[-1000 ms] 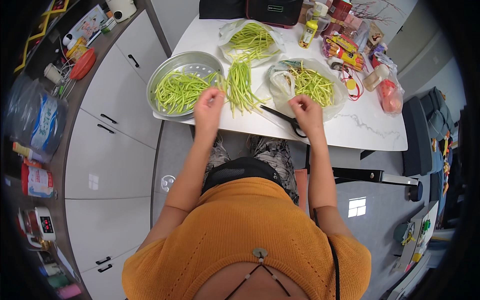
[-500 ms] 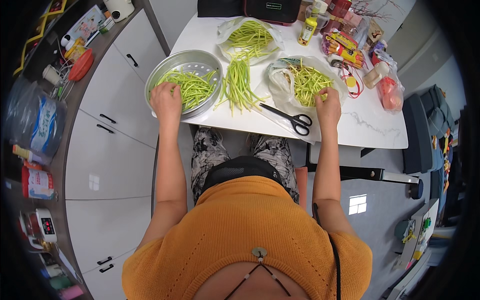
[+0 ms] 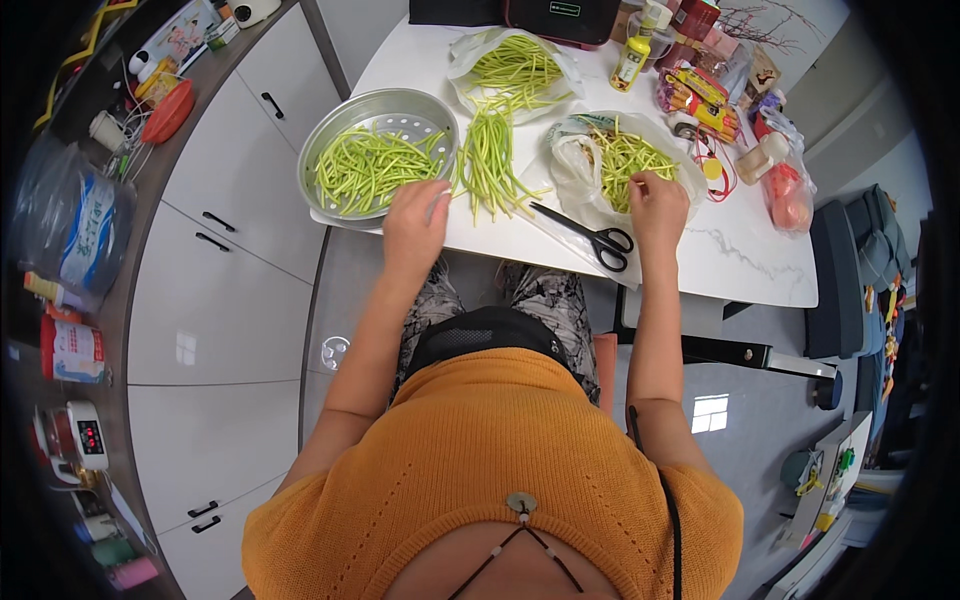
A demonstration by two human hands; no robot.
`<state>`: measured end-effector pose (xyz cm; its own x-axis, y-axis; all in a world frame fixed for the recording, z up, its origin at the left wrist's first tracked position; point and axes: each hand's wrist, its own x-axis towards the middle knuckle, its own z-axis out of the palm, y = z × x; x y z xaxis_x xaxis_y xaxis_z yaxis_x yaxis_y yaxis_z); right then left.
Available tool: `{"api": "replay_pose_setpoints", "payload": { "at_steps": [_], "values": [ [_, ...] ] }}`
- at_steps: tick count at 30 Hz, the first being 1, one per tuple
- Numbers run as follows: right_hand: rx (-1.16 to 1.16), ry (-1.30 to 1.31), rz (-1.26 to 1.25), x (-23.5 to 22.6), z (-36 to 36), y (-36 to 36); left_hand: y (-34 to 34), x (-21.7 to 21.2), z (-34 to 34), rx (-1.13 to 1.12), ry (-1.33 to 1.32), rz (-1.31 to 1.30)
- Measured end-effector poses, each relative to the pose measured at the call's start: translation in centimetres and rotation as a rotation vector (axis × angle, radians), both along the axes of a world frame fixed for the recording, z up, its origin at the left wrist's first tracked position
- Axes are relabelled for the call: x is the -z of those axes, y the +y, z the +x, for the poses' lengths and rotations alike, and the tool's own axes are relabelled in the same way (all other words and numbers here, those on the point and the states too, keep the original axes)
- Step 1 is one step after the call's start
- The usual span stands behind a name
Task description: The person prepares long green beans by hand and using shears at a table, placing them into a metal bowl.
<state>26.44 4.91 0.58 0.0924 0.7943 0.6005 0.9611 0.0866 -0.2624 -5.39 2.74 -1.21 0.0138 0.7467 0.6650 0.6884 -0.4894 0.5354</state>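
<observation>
My left hand [image 3: 415, 225] is in front of the round metal pan's right edge, beside a loose bunch of long green stalks, perhaps garlic scapes [image 3: 488, 165]. Its fingers are bent and slightly blurred, so I cannot tell whether they hold anything. Cut green pieces [image 3: 365, 172] lie in the pan [image 3: 306, 165], which has a perforated bottom. Over the front edge of a white plastic bag [image 3: 572, 165] holding short stalk pieces [image 3: 632, 158], my right hand [image 3: 658, 208] has its fingers pinched together; anything between them is hidden. Black-handled scissors [image 3: 608, 246] lie between the hands.
Behind the bunch, another plastic bag [image 3: 568, 78] holds more long stalks. A yellow bottle [image 3: 630, 60], packaged sausages [image 3: 697, 102] and a red cord [image 3: 722, 172] crowd the table's right back. Grey cabinets [image 3: 225, 310] line the left side.
My left hand has left the pieces in the pan and moved right, past the rim toward the long stalks. My right hand stays by the bag. The view has shifted slightly.
</observation>
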Motion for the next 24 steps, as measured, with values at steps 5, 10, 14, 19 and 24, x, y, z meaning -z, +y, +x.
{"api": "replay_pose_setpoints", "payload": {
  "at_steps": [5,10,14,19,24],
  "values": [
    [-0.264,0.004,0.117,0.7,-4.3,0.2,-0.7,1.7,1.8,0.129,-0.207,-0.197],
    [-0.399,0.002,0.047,2.1,-9.0,0.9,-1.2,2.0,2.2,0.142,-0.234,-0.288],
    [-0.432,-0.100,0.021,3.0,-11.5,1.7,-1.4,2.1,2.3,0.157,-0.258,-0.307],
    [-0.407,-0.100,-0.122,5.0,-13.2,2.6,-1.5,2.2,2.4,0.162,-0.256,-0.323],
    [-0.379,0.173,-0.175,3.8,-12.9,2.7,-1.4,2.2,2.5,0.174,-0.301,-0.324]
  ]
}}
